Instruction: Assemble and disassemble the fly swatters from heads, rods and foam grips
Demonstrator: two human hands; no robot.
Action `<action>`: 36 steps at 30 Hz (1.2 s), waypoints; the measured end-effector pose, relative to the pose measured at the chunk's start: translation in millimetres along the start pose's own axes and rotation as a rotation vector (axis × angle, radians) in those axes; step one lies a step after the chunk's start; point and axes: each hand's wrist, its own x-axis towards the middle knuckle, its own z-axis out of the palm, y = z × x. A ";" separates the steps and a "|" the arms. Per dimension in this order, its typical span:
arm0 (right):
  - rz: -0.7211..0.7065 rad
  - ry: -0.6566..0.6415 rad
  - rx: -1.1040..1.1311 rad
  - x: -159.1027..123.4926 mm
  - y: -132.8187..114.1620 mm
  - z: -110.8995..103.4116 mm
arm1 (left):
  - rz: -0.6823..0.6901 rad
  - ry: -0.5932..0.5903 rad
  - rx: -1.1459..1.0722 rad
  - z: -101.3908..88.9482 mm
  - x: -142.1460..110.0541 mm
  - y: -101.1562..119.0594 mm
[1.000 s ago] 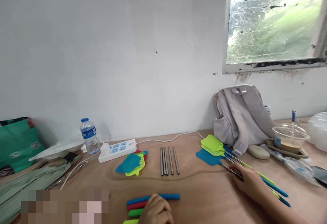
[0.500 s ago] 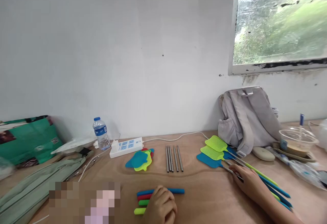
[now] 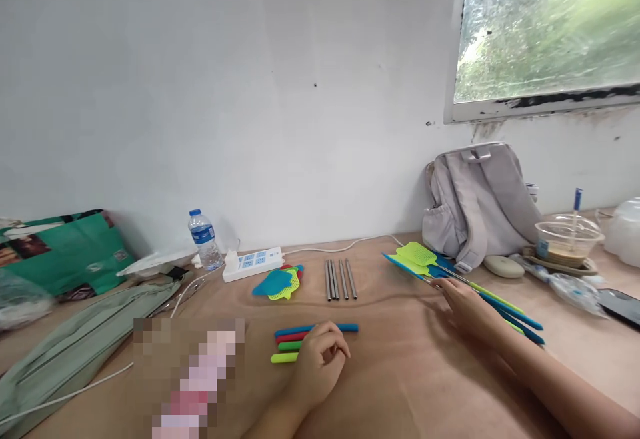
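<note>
My right hand (image 3: 463, 299) is closed on the metal shaft of a blue fly swatter (image 3: 403, 265), whose head is tilted up nearly edge-on. Yellow-green fly swatters (image 3: 417, 253) and another blue one lie beneath and beside that hand, handles pointing right. My left hand (image 3: 323, 352) is loosely curled, with nothing visible in its fingers. It rests over the right part of several coloured handle tubes: blue (image 3: 347, 327), red (image 3: 286, 337), green (image 3: 290, 345) and yellow-green (image 3: 284, 357). Several metal rods (image 3: 341, 280) lie beyond it, left of the swatters.
Loose swatter heads (image 3: 274, 283) are piled before a white power strip (image 3: 253, 263). A water bottle (image 3: 205, 242), a green bag (image 3: 70, 252) and a grey-green cloth bag (image 3: 95, 332) are on the left. A backpack (image 3: 480, 205), drink cup (image 3: 567, 239) and phone (image 3: 623, 307) stand or lie right.
The camera view has tipped downward, so everything sits higher. My right hand has lifted the blue swatter, turning its head from flat to edge-on. My left hand remains curled by the handle tubes.
</note>
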 end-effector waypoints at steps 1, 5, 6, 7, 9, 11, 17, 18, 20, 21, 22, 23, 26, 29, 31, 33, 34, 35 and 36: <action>0.035 0.004 0.024 0.7 -0.8 -2.6 | -0.037 -0.027 -0.079 1.0 -0.8 2.6; 0.113 0.134 0.168 4.7 -14.1 -10.0 | -0.235 -0.046 -0.400 9.0 -5.1 13.3; 0.103 0.173 0.223 5.5 -22.0 -10.8 | -0.300 -0.055 -0.477 11.8 -6.3 15.7; 0.102 0.200 0.300 6.1 -32.1 -11.1 | -0.359 -0.075 -0.545 14.8 -7.5 17.7; 0.155 0.222 0.535 6.5 -58.3 -10.1 | -0.439 -0.131 -0.656 20.1 -10.1 20.4; 0.223 0.178 0.886 5.9 -89.3 -7.3 | -0.466 -0.186 -0.764 24.0 -12.9 21.3; 0.514 0.149 1.632 1.0 -175.4 5.0 | -0.469 -0.330 -1.039 27.2 -19.8 22.7; 0.541 0.152 1.709 -0.1 -185.0 7.6 | -0.469 -0.362 -1.078 27.9 -20.7 23.7; 0.569 0.161 1.849 -2.1 -198.4 13.2 | -0.474 -0.392 -1.148 31.0 -22.6 24.9; 0.583 0.152 1.919 -2.6 -202.0 15.8 | -0.481 -0.392 -1.164 33.5 -23.8 24.9; 0.604 0.119 1.986 -2.8 -203.7 17.8 | -0.489 -0.387 -1.165 36.6 -25.0 24.3; 0.629 0.067 2.049 -2.4 -203.8 19.0 | -0.505 -0.381 -1.152 39.9 -26.1 23.4; 0.742 -0.129 2.174 3.4 -199.0 15.8 | -0.590 -0.401 -1.121 47.5 -26.5 22.3; 0.852 -0.187 2.165 15.9 -195.7 4.1 | -0.670 -0.381 -1.150 46.6 -21.2 27.5; 0.863 -0.215 2.120 25.9 -197.9 -5.0 | -0.684 -0.338 -1.206 40.5 -16.0 33.2; 0.827 -0.276 2.093 34.9 -203.3 -12.3 | -0.670 -0.322 -1.296 32.0 -11.1 37.8; 0.806 -0.307 2.091 38.6 -206.5 -14.6 | -0.660 -0.332 -1.346 27.5 -9.2 39.1; 0.785 -0.328 2.096 41.8 -209.6 -15.8 | -0.648 -0.341 -1.397 23.3 -7.7 39.5; 0.770 -0.342 2.103 44.6 -212.1 -15.8 | -0.641 -0.351 -1.448 19.7 -6.7 39.0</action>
